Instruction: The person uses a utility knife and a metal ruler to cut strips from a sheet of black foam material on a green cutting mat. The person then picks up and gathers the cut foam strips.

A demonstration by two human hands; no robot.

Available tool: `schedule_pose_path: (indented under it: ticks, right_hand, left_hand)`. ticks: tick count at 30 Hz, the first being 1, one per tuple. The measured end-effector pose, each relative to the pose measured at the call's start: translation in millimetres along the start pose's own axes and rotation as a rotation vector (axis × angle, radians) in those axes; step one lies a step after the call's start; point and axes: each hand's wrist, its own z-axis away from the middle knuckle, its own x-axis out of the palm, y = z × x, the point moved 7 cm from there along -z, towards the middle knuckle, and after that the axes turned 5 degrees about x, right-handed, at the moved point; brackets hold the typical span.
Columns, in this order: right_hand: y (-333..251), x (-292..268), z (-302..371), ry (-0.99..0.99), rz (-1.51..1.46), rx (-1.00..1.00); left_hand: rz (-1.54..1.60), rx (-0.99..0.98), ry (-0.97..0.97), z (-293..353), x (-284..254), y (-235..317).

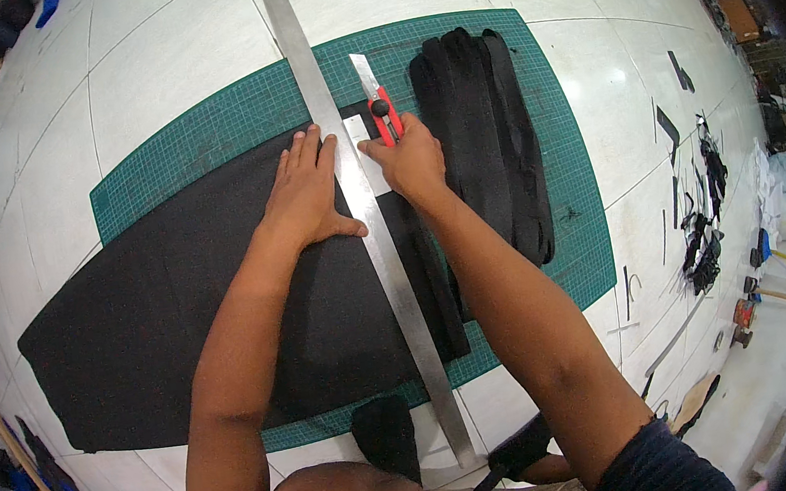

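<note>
The right hand [412, 158] has its fingers curled tight around the red handle of a utility knife [377, 100], whose extended blade points toward twelve o'clock, just right of a long steel ruler [365, 210]. The left hand [305, 192] lies flat with fingers spread and released, gripping nothing, pressing down on black fabric [177, 309]; its fingertips and outstretched thumb touch the ruler's left edge. The ruler runs from about twelve o'clock down to about six o'clock, tilted slightly so that its lower end sits further right, and it lies across the fabric's right part.

The fabric is a large dark sheet spread from the ruler toward eight o'clock, lying mostly on a green cutting mat [205, 131] with a printed grid; its left end overhangs onto the white tiled floor [148, 50]. At two o'clock from the right hand, just beside it, a pile of black strips [487, 138] rests on the mat. Well apart at three o'clock, scraps and small tools [703, 239] are scattered on the floor. Both forearms enter from six o'clock.
</note>
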Motion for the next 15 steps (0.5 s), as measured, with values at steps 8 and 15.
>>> schedule_pose_path:
  ticks: [8,15]
  right_hand:
    - [15,-43,23,0.032,0.106,0.083]
    - [10,-43,61,-0.071,0.13,-0.043]
  left_hand:
    - [-0.182,-0.002,-0.046,-3,-2,7]
    - [-0.303,-0.063,-0.211,-8,-1,16]
